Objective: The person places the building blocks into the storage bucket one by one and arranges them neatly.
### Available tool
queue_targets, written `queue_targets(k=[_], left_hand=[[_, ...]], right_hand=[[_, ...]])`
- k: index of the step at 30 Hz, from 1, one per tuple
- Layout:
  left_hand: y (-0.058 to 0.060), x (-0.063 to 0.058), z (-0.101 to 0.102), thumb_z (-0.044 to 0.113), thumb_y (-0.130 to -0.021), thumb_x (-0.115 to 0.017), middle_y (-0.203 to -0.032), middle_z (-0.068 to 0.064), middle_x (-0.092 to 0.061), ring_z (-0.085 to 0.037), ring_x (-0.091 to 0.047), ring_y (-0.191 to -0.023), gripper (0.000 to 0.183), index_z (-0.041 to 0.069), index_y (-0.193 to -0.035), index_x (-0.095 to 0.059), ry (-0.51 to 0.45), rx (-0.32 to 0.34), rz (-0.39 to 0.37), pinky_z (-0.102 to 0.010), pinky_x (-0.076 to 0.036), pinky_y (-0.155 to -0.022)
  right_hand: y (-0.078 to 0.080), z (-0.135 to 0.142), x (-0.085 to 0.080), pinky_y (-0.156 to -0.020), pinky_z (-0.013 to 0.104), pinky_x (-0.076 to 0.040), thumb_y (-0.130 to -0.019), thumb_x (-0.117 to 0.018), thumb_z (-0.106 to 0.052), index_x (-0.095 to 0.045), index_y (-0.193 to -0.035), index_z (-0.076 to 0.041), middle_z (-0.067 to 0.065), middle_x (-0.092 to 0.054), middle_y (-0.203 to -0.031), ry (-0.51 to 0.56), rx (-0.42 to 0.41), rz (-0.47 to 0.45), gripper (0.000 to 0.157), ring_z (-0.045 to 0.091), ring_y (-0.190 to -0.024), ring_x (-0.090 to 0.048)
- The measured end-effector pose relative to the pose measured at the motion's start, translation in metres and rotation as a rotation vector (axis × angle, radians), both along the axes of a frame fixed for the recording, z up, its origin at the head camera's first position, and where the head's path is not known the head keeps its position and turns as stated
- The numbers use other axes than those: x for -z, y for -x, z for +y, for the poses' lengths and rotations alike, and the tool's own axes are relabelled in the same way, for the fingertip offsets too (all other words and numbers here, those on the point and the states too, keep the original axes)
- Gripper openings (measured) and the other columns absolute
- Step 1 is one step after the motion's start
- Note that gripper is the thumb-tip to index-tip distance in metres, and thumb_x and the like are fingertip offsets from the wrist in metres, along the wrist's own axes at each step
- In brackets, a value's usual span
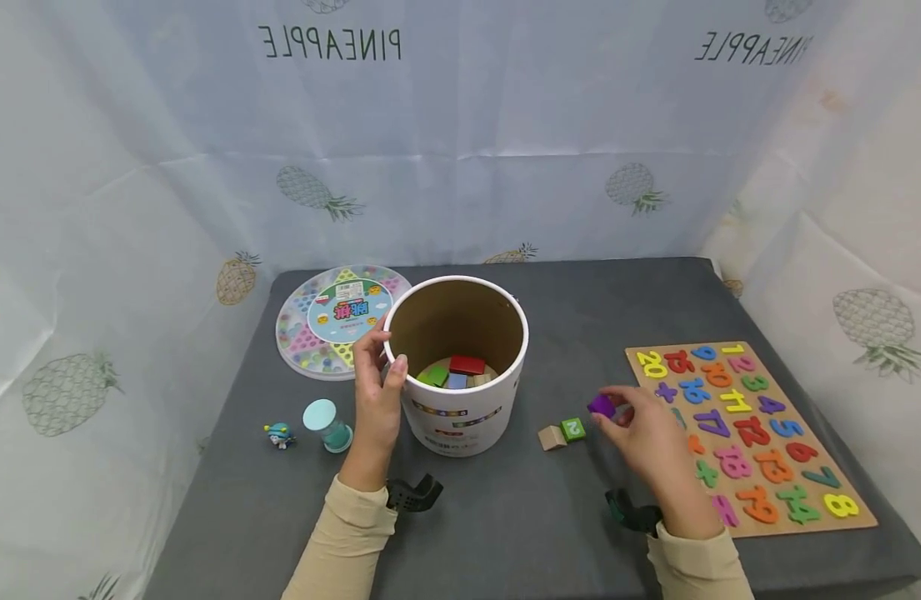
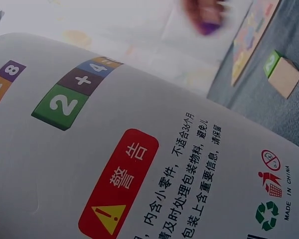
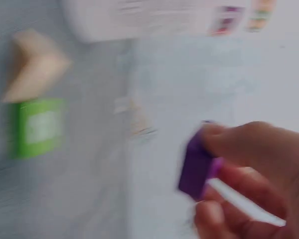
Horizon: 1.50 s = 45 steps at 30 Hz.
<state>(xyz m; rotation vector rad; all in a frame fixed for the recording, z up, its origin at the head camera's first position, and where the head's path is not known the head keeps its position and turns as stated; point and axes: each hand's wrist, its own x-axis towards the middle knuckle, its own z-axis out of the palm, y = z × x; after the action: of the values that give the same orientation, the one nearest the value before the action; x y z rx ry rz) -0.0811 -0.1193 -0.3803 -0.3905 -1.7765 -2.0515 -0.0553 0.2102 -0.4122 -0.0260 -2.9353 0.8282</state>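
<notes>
A white bucket [image 1: 460, 417] stands upright on the table with several blocks inside, a red block [image 1: 467, 365] and a green block [image 1: 434, 375] among them. My left hand [image 1: 377, 392] grips the bucket's left side near the rim. Printed numbers and a red warning label [image 2: 118, 181] on its wall fill much of the left wrist view. Between thumb and fingers, my right hand [image 1: 648, 433] pinches a purple block [image 3: 195, 167] above the table. Left of that hand lie a green number block [image 1: 573, 429] and a plain wooden block [image 1: 553, 438], side by side.
At the right lies a wooden number board [image 1: 790, 508] with colored numerals. Behind and left of the bucket is a round board game [image 1: 310, 350]. A teal-topped sand timer [image 1: 328, 425] and a small blue figurine [image 1: 280, 434] sit at the left. Printed curtains surround the table.
</notes>
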Motion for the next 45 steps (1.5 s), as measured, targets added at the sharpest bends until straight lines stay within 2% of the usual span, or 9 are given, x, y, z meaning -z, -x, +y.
queue_targets(k=[6,9,18,22,28,33,38,41,45], left_hand=[[0.011,0.017,-0.007,0.006,-0.088,-0.045,-0.151,-0.010,-0.027,-0.039,-0.025,-0.134,0.043,-0.007,-0.126,-0.029,0.016,-0.002,0.002,-0.051,-0.028,-0.095],[0.017,0.024,-0.008,0.009,-0.087,-0.047,-0.151,-0.006,-0.029,-0.034,-0.026,-0.133,0.044,-0.005,-0.126,-0.030,0.023,-0.014,0.007,-0.050,-0.027,-0.095],[0.008,0.006,0.002,0.008,-0.088,-0.046,-0.150,-0.014,-0.029,-0.044,-0.027,-0.130,0.043,-0.011,-0.123,-0.028,0.036,-0.004,-0.007,-0.052,-0.021,-0.099],[0.007,0.004,0.005,0.009,-0.088,-0.047,-0.150,-0.013,-0.030,-0.042,-0.028,-0.130,0.042,-0.007,-0.122,-0.030,0.026,0.002,-0.010,-0.047,-0.026,-0.099],[0.016,0.025,0.003,0.012,-0.088,-0.048,-0.151,-0.006,-0.029,-0.039,-0.030,-0.130,0.044,-0.004,-0.125,-0.030,0.017,0.026,-0.002,-0.046,-0.033,-0.097],[0.015,0.031,0.000,0.019,-0.088,-0.049,-0.151,-0.002,-0.029,-0.041,-0.030,-0.128,0.047,-0.003,-0.125,-0.029,0.014,0.007,0.010,-0.049,-0.035,-0.096],[0.015,0.031,-0.002,0.021,-0.089,-0.049,-0.151,-0.002,-0.028,-0.043,-0.029,-0.128,0.047,-0.003,-0.125,-0.029,0.008,-0.002,0.016,-0.049,-0.036,-0.096],[0.016,0.032,-0.004,0.020,-0.089,-0.048,-0.151,-0.002,-0.028,-0.045,-0.029,-0.127,0.047,-0.003,-0.125,-0.029,0.000,-0.015,0.019,-0.047,-0.036,-0.096],[0.016,0.033,-0.005,0.020,-0.088,-0.048,-0.151,-0.003,-0.029,-0.042,-0.029,-0.128,0.047,-0.003,-0.125,-0.030,0.011,-0.023,0.038,-0.049,-0.032,-0.097]], right_hand=[[0.015,-0.033,-0.066,-0.059,0.027,-0.037,-0.079,-0.077,-0.018,-0.066,-0.120,-0.016,0.000,-0.062,-0.095,0.151,-0.137,0.422,0.043,0.012,-0.081,-0.050],[0.024,-0.060,-0.093,-0.067,0.029,-0.036,-0.077,-0.079,-0.017,-0.067,-0.119,-0.017,-0.004,-0.064,-0.100,0.208,-0.264,0.527,0.044,0.012,-0.087,-0.047],[0.058,-0.118,-0.110,-0.064,0.030,-0.038,-0.074,-0.081,-0.028,-0.069,-0.113,-0.017,-0.007,-0.066,-0.099,0.074,-0.455,0.389,0.042,0.015,-0.084,-0.040],[0.062,-0.114,-0.100,-0.068,0.031,-0.037,-0.078,-0.079,-0.026,-0.067,-0.116,-0.018,-0.006,-0.064,-0.104,0.078,-0.425,0.435,0.040,0.016,-0.087,-0.041],[0.050,-0.072,-0.071,-0.072,0.033,-0.033,-0.085,-0.070,-0.010,-0.068,-0.109,-0.012,0.003,-0.061,-0.100,0.295,-0.198,0.635,0.025,0.019,-0.083,-0.043],[0.037,-0.031,-0.027,-0.065,0.032,-0.037,-0.087,-0.068,-0.010,-0.067,-0.110,-0.012,0.005,-0.059,-0.098,0.198,-0.117,0.297,0.023,0.018,-0.081,-0.046],[0.026,-0.006,0.014,-0.064,0.035,-0.042,-0.081,-0.075,-0.016,-0.065,-0.118,-0.010,0.011,-0.057,-0.107,0.016,-0.240,-0.130,0.039,0.021,-0.080,-0.050],[0.025,-0.001,0.038,-0.065,0.035,-0.043,-0.075,-0.080,-0.015,-0.066,-0.117,-0.010,0.011,-0.055,-0.108,-0.010,-0.289,-0.194,0.044,0.018,-0.076,-0.050],[0.024,0.000,0.063,-0.065,0.035,-0.043,-0.074,-0.081,-0.014,-0.069,-0.108,-0.011,0.005,-0.055,-0.100,0.009,-0.233,-0.163,0.037,0.016,-0.075,-0.050]])
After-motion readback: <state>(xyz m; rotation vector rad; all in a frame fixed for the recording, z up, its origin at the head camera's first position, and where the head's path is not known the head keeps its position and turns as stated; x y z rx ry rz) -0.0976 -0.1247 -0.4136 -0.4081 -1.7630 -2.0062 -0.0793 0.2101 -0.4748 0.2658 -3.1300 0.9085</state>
